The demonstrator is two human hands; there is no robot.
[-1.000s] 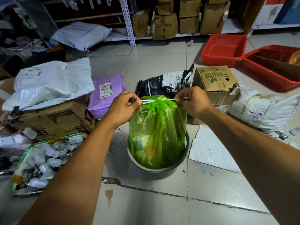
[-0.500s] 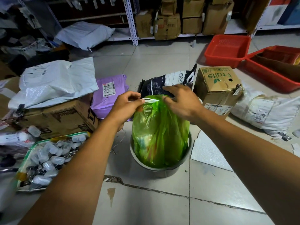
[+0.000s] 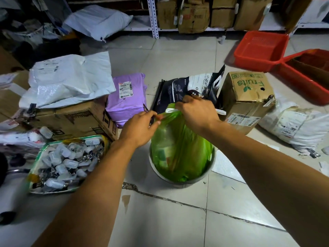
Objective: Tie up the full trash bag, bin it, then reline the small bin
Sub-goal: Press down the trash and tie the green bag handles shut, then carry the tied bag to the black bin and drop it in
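A full green trash bag [image 3: 179, 148] stands in a small round grey bin [image 3: 210, 171] on the tiled floor. Its neck is gathered at the top, where a white drawstring [image 3: 170, 110] loops out. My left hand [image 3: 140, 127] pinches the bunched green plastic at the left of the neck. Over the top of the neck lies my right hand [image 3: 196, 113], its fingers closed on the white drawstring. Another white strip end [image 3: 220, 111] sticks out to the right of that hand.
Behind the bin stand a dark printed pouch [image 3: 187, 88], a purple parcel [image 3: 127, 98] and a "Fruits" carton [image 3: 246, 97]. Left: cardboard boxes, white mailers, a tray of small plastic items [image 3: 65, 163]. Red baskets [image 3: 260, 49] far right. Bare tiles in front.
My right hand has moved left from the right end of the drawstring to over the bag's neck. The left hand has dropped from the string to the gathered plastic.
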